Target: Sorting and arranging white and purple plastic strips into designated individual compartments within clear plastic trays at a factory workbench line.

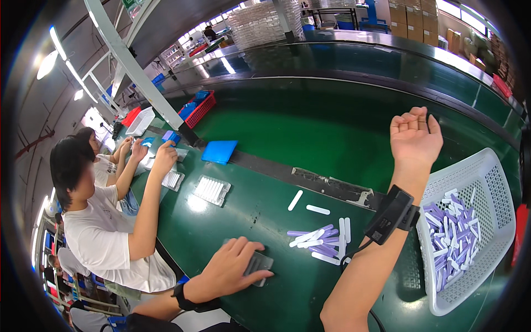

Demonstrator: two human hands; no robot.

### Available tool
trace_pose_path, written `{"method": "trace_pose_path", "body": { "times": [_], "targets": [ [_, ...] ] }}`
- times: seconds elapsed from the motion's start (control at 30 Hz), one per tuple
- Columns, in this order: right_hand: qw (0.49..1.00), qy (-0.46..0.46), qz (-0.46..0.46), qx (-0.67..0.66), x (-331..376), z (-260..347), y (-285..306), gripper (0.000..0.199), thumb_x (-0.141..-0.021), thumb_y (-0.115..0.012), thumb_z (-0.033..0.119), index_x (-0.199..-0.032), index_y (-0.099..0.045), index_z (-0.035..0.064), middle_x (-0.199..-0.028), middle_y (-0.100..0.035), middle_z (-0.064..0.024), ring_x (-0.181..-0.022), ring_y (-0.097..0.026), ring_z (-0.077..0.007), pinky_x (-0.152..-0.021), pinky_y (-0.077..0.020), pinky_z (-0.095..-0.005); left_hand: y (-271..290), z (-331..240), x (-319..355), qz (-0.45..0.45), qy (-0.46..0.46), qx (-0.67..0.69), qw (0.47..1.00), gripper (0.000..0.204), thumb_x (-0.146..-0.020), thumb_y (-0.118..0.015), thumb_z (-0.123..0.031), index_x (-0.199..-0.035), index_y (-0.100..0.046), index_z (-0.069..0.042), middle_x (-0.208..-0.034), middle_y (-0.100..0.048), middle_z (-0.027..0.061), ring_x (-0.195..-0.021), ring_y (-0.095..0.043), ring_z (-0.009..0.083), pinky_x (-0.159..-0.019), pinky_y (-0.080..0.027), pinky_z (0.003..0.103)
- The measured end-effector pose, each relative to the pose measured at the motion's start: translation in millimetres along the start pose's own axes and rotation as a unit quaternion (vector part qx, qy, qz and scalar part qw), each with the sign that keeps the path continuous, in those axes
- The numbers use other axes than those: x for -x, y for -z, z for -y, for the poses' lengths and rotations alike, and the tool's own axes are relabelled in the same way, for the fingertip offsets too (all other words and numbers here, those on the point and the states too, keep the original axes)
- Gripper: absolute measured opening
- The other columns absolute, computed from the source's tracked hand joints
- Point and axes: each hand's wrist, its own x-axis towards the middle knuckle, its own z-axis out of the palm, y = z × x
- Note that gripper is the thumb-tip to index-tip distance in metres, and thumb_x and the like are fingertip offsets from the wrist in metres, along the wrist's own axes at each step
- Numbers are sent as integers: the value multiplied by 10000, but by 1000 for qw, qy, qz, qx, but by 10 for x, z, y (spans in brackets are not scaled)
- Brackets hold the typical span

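My left hand point(229, 268) grips a clear plastic tray point(259, 268) at the table's near edge, its thumb along the near side and fingers over the top. Raised over the green belt at the right, my right hand point(415, 138) has its palm showing. Its fingers are loosely curled, the thumb stands apart, and I see nothing in it. Between the hands lies a loose pile of purple and white flat sticks point(326, 240). Two white sticks point(318, 209) lie apart beyond the pile. A filled tray of white sticks point(212, 191) rests farther left.
A white perforated basket point(500, 193) of purple and white sticks stands at the right. Beside a metal post point(138, 66) sits a red crate point(199, 109). A blue packet point(219, 151) lies near the belt edge. Co-workers point(105, 221) sit at the left, handling small items.
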Motion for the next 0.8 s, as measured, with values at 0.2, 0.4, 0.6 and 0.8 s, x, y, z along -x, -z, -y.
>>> {"method": "trace_pose_path", "body": {
  "times": [0.2,0.4,0.6,0.8],
  "targets": [
    [999,27,27,-16,110,336,-51,206,-1050,-453,220,-1034,-580,59,-891,-628,-54,-737,-528,-180,-743,-435,-367,54,129,-886,82,28,221,971,328,-964,-737,-336,-1113,-632,-63,-619,-596,48,-540,-594,241,-524,-439,374],
    [992,65,106,-27,252,733,-64,180,-1039,-452,175,-1017,-576,47,-880,-610,-62,-752,-522,-187,-752,-433,-368,-332,274,-1477,-71,-30,36,996,178,-964,-693,-196,-1045,-645,-45,-784,-689,144,-708,-666,382,-643,-503,478],
    [989,118,87,-21,179,969,-42,171,-1030,-439,140,-981,-559,27,-860,-580,-83,-739,-485,-201,-757,-432,-373,-354,343,-1407,-52,-33,-42,997,155,-972,-660,-151,-972,-608,-5,-823,-691,189,-737,-669,409,-658,-514,509],
    [992,90,87,-34,148,818,-58,177,-1041,-429,150,-1008,-552,28,-857,-582,-76,-724,-480,-189,-746,-422,-371,-29,166,-1298,-35,13,-4,999,301,-979,-675,-258,-828,-571,-19,-590,-612,159,-590,-641,374,-547,-503,470]
  ]
}}
